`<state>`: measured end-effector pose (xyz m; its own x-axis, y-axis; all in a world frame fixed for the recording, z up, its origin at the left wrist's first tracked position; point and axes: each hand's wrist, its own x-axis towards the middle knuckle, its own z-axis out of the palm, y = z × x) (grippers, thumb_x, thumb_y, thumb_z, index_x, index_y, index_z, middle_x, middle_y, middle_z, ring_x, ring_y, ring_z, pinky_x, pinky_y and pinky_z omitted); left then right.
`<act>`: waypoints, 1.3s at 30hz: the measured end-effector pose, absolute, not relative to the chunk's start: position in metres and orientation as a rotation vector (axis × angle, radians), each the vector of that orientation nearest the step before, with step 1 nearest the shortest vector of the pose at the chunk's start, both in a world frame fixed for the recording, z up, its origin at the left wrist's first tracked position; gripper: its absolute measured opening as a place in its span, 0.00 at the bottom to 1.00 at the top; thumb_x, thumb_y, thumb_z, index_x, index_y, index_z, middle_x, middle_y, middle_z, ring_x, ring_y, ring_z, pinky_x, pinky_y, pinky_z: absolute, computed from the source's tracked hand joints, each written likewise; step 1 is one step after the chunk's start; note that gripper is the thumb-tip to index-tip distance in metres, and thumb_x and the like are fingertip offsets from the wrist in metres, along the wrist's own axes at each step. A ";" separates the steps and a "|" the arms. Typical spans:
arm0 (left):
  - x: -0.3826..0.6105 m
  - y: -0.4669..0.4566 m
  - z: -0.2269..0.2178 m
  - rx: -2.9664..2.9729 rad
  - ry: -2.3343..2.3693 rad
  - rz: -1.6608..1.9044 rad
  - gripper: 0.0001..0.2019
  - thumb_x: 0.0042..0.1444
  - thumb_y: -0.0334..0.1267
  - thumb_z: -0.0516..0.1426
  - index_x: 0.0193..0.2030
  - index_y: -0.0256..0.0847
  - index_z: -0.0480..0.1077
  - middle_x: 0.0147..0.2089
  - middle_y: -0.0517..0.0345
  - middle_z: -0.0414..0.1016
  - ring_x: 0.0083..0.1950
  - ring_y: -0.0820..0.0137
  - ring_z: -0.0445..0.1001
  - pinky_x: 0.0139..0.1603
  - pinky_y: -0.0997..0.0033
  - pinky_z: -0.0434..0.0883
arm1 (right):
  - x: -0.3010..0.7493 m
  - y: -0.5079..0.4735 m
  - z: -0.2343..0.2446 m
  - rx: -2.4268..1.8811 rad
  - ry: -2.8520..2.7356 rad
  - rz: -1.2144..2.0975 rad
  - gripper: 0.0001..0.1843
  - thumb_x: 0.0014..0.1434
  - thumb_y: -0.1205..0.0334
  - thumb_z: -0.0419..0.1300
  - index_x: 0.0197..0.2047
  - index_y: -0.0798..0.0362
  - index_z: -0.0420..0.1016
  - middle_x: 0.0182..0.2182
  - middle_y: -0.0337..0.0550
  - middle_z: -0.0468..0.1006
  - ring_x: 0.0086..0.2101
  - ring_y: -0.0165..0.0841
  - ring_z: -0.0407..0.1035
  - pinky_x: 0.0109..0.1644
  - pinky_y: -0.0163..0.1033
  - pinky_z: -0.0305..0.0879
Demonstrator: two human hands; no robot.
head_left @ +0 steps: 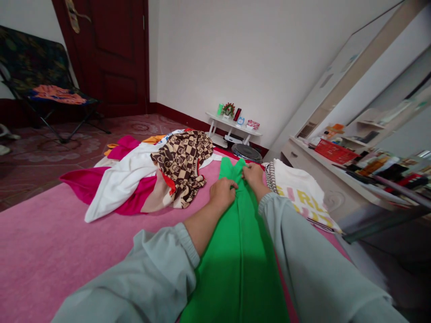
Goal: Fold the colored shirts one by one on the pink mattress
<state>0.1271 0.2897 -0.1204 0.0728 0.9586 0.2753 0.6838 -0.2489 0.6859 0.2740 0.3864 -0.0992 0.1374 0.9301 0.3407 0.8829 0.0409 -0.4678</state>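
Note:
A long green garment (240, 251) lies lengthwise on the pink bed cover (43, 255), with a seam down its middle; I cannot tell its exact kind. Near its far end, my left hand (222, 194) is closed, its fingers pinching the cloth on the left side. My right hand (253, 175) is closed on the same cloth a little farther up, on the right. Between the two hands the fabric is gathered into small folds.
Heaped clothes (117, 184) with a brown checked garment (183, 157) lie to the left. A folded white shirt (296, 184) sits to the right, beside a dresser (310, 157) holding a red basket (335, 151). A folding chair (37, 67) stands by the door (114, 54).

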 end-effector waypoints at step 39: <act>0.119 0.307 -0.126 2.032 1.657 0.957 0.13 0.57 0.33 0.54 0.45 0.41 0.77 0.48 0.51 0.78 0.51 0.64 0.74 0.54 0.69 0.68 | 0.320 0.304 -0.136 -1.982 -2.187 0.152 0.38 0.65 0.39 0.38 0.71 0.53 0.44 0.70 0.54 0.40 0.68 0.45 0.32 0.67 0.59 0.36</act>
